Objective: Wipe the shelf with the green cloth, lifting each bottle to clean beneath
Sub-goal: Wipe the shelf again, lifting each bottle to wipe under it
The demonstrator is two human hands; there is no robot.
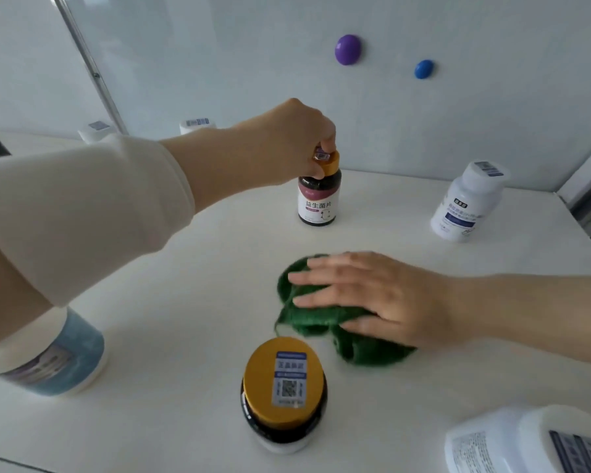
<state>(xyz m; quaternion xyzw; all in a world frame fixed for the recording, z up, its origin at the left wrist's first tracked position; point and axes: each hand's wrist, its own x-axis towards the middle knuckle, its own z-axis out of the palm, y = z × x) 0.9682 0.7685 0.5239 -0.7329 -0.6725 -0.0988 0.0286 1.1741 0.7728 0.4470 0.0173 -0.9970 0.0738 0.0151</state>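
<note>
A dark bottle [319,199] with a gold cap and a white-and-maroon label stands at the middle back of the white shelf [191,274]. My left hand [287,145] reaches over from the left and grips that cap from above. Whether the bottle's base touches the shelf or hangs just above it, I cannot tell. In front of it lies the crumpled green cloth [307,319]. My right hand [372,295] lies flat on the cloth with straight, spread fingers, pressing it onto the shelf.
A second dark bottle [284,390] with a gold cap stands at the front centre. A white bottle [466,203] stands at the back right, another [533,442] at the front right corner, and a blue-labelled one [55,360] at the left. Purple [347,49] and blue [423,69] magnets stick to the back wall.
</note>
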